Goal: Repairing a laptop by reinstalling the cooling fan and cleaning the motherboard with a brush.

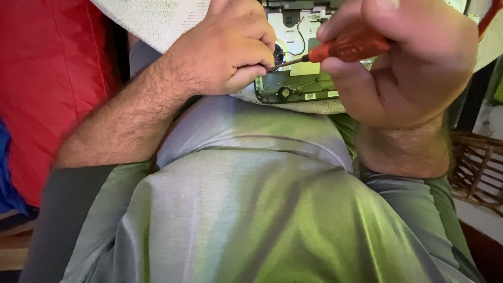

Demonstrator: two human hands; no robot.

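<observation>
Nearest to us is our own chest in a grey-green shirt (251, 209), filling the lower half of the view. A red cushion (57, 78) sits at the left, and a wicker basket (479, 167) at the right edge.

Beyond the shirt, both our forearms rise towards an opened electronic device (298, 78) resting on a pale knitted cloth (152, 21) on our lap. Its cover is off, and we see a circuit board, thin wires and small round parts inside.

Our left hand (225, 50) is curled closed, fingertips pinched at the tip of a screwdriver, right at the device's near left edge. Our right hand (414, 63) is closed around the screwdriver (335, 50), gripping its red handle; the thin metal shaft points left towards the left hand.

We judge a slip to be the main risk: the tip sits close to the bare wires and the board, so too much pressure or a tilted shaft could scratch the board, nick a wire or jab the left fingertips. The soft cloth under the device could also let it shift.
</observation>
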